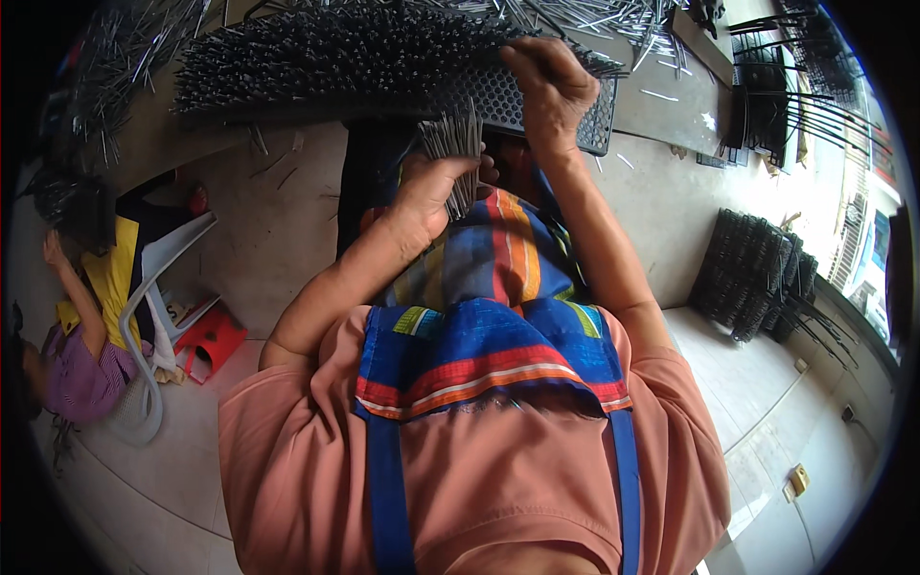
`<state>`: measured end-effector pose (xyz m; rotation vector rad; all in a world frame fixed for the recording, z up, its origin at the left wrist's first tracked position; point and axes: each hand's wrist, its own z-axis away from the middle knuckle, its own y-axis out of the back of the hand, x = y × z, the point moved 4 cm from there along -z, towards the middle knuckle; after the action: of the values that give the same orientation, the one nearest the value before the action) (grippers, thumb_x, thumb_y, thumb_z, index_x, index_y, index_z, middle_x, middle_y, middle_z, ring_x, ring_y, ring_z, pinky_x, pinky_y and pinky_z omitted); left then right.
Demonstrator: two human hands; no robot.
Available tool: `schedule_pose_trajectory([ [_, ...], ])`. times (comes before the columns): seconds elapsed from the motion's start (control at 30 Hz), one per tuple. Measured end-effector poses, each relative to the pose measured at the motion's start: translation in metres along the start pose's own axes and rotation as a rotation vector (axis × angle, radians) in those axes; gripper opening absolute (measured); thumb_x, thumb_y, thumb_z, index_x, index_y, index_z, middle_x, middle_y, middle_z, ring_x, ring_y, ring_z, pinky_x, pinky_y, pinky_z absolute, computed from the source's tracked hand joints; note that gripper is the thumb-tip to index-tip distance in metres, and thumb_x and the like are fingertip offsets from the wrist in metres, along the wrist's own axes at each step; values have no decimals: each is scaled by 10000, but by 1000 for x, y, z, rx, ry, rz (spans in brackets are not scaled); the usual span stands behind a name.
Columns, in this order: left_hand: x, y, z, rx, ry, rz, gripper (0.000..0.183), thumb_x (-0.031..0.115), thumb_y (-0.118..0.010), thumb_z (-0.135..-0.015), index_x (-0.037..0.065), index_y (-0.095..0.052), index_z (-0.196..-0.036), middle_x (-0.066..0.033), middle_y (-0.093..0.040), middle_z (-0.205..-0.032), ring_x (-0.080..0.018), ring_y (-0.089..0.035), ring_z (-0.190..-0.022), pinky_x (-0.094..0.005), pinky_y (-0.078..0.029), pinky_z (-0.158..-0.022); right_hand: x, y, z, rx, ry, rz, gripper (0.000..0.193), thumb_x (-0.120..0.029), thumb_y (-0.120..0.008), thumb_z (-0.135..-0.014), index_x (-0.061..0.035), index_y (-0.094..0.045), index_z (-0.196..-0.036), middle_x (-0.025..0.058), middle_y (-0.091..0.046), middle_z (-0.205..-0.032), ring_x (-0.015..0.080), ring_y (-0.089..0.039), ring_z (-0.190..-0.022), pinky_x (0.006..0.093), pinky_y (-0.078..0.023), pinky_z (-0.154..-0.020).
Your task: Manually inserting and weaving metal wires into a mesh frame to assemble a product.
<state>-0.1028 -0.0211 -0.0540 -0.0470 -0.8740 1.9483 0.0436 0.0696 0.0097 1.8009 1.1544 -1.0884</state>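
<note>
My left hand is closed around a bundle of thin grey metal rods, held in front of the apron near the table's edge. On the table stands a black perforated tray with round holes. Upright rods are packed into most of it, while bare holes show at its right end. Above that end is my right hand, its fingertips pinched together. Whatever is between those fingertips is too small to make out.
Loose rods lie scattered on the table behind the tray, with another heap at the far left. A person in purple sits left, by a grey chair and a red container. Black wire racks stand on the right-hand floor.
</note>
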Motion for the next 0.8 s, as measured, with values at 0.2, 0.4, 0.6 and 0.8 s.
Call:
schedule_pose_trajectory([
  [0.2,6,2,1,45,-101,-90,189,-75,-647,-764,-39,-656,-950,-151,-695,-831,-250,-700,-690,-331,-587,-586,-2,-6,2,-103,67,162,113,43,-745,-728,18,-697,-828,54,-659,-766,101,-600,-683,225,-476,-623],
  [0.4,13,1,-4,21,-179,-150,139,-67,-653,-766,-61,-652,-905,-169,-687,-802,-250,-694,-639,-323,-582,-562,2,-16,6,-166,176,307,142,33,-754,-713,-5,-712,-843,62,-664,-756,128,-619,-653,244,-489,-603],
  [0.6,10,6,-6,38,-199,-156,205,-47,-656,-785,-42,-655,-990,-172,-706,-838,-258,-707,-685,-345,-591,-595,2,-20,4,-147,207,455,146,-39,-769,-727,-44,-722,-865,76,-657,-748,200,-648,-647,274,-498,-591],
  [0.8,13,4,-3,26,-124,-130,212,-48,-647,-779,-37,-650,-991,-166,-707,-847,-258,-707,-707,-356,-589,-611,-5,-25,0,-256,241,710,126,-150,-717,-810,-107,-728,-929,81,-664,-792,276,-662,-680,334,-508,-582],
])
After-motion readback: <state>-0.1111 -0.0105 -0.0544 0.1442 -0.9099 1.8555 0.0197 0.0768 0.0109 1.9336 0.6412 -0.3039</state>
